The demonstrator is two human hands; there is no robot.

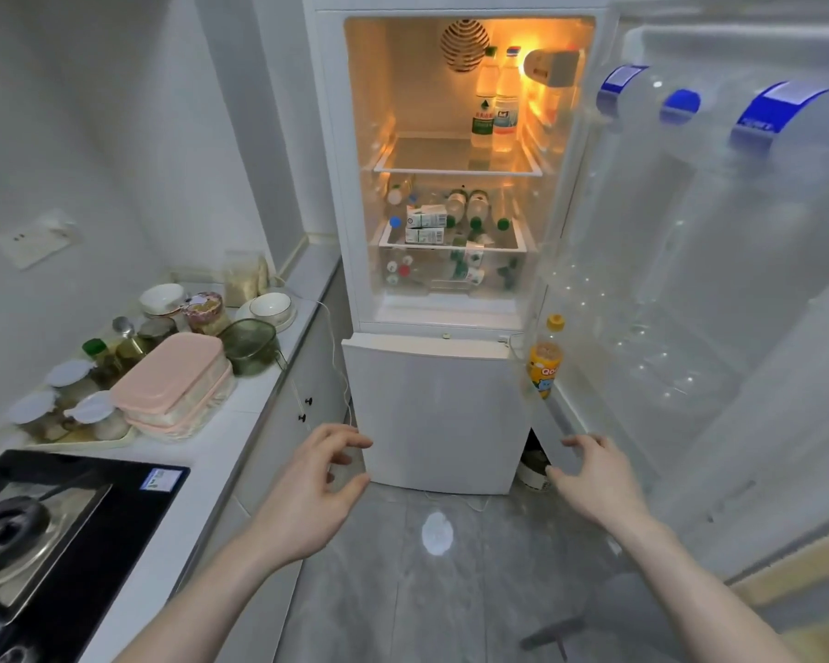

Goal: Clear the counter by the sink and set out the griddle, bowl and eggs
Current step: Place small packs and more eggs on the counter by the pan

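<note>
I face a white fridge [436,413] whose upper door [719,279] stands swung open to the right. Its lit shelves hold bottles [496,102] and small cartons [424,224]; no eggs show. My left hand [314,490] hovers empty in front of the shut lower door, fingers loosely spread. My right hand [594,476] hovers empty near the lower door's right edge, fingers relaxed. White bowls [271,307] sit at the far end of the counter [240,423] on the left. No griddle is visible.
The counter carries pink-lidded containers [175,382], a green strainer basket [250,344], jars on a tray [68,404] and a black gas hob [44,533] near me. An orange drink bottle [544,361] stands in the door rack. The grey floor [451,590] lies ahead.
</note>
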